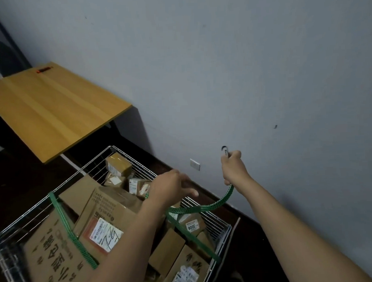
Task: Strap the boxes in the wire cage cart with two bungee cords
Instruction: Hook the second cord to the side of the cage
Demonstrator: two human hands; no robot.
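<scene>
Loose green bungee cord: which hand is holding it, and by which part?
The right hand grips the loose green bungee cord just below its metal hook. The left hand is blurred; whether it holds the cord cannot be told.

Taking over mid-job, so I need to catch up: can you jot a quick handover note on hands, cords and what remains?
Right hand grips the second bungee cord just below its free hook, near the wall.
Left hand, blurred, is over the boxes by that cord's middle; its grip is unclear.
Done: first cord lies across the big box from the wire cage cart left rim; the second cord's other end appears fixed at the right rim.
Left: stretch the second cord across and hook its free end on.
</scene>
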